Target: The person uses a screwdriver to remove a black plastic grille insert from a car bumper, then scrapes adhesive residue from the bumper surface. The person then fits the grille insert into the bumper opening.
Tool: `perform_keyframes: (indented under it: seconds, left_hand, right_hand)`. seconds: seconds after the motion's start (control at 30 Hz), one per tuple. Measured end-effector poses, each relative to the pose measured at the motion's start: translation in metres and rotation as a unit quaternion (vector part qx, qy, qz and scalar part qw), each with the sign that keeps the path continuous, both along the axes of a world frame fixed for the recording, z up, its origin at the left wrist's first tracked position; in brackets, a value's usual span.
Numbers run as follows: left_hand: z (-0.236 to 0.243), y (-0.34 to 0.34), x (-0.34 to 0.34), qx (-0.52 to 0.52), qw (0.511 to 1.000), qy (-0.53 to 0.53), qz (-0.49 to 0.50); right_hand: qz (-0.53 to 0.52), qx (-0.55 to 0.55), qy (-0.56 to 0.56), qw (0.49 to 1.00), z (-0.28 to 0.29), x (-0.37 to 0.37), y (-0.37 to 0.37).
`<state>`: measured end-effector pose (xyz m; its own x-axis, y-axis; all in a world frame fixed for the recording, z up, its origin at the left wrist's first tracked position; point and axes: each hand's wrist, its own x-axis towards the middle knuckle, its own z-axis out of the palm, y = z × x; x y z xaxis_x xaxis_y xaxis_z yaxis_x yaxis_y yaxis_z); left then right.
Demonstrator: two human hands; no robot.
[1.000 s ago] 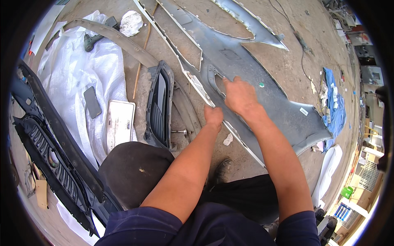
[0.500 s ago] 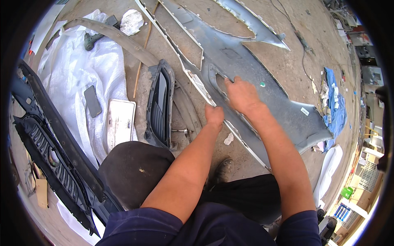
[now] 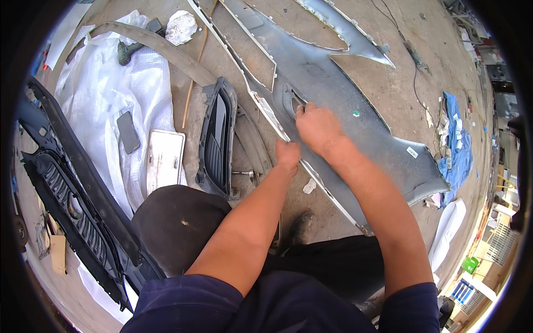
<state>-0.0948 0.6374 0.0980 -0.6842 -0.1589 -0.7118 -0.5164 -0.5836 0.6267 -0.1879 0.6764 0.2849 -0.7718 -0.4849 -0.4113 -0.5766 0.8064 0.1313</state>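
A large grey moulded car body panel [image 3: 377, 155] with white edges and cut openings lies diagonally across my view. My left hand [image 3: 286, 155] is closed round its near white edge, just below a raised strip. Further up and to the right, my right hand [image 3: 316, 125] is bent with fingers pressed together at a narrow oval opening [image 3: 293, 100]; what they grip there is too small to make out. Left of the panel lies a black slatted trim piece [image 3: 216, 139], with a thin metal tool [image 3: 244, 173] beside it.
White woven sheeting [image 3: 94, 94] holds a phone [image 3: 128, 132], a white plate [image 3: 165, 162] and a tool [image 3: 126, 53]. A black grille assembly [image 3: 78, 211] lies left of my knee. Blue plastic [image 3: 455, 150], a cable [image 3: 416, 83] and a stick [image 3: 194, 77] lie on the concrete floor [image 3: 388, 94].
My right hand has shifted slightly up and left along the opening since half a second ago. My left hand stays on the edge, and the view has moved slightly.
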Motion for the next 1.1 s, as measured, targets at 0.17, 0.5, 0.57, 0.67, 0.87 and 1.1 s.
perform_keyframes:
  seconds: [0.17, 0.5, 0.57, 0.67, 0.87, 1.1]
  left_hand:
    - [0.025, 0.000, 0.000, 0.057, 0.998, 0.024, -0.019]
    - [0.023, -0.007, -0.001, 0.227, 0.974, 0.002, -0.029]
    - [0.063, -0.011, -0.008, 0.233, 0.972, 0.018, -0.033]
    - [0.074, -0.014, -0.014, 0.274, 0.959, 0.051, -0.058]
    - [0.050, -0.028, -0.008, 0.428, 0.886, 0.100, -0.145]
    - [0.005, -0.015, 0.005, -0.267, 0.840, 0.102, -0.460]
  right_hand:
    - [-0.107, -0.059, 0.021, 0.992, -0.011, 0.014, 0.046]
    - [-0.282, -0.130, -0.115, 0.944, 0.111, 0.039, 0.118]
    - [-0.321, -0.104, -0.138, 0.931, 0.139, 0.068, 0.130]
    - [-0.291, -0.129, -0.100, 0.943, 0.166, 0.100, 0.157]
    - [-0.337, -0.093, 0.038, 0.936, 0.210, 0.106, 0.180]
    - [-0.405, -0.187, 0.135, 0.885, 0.178, 0.107, 0.211]
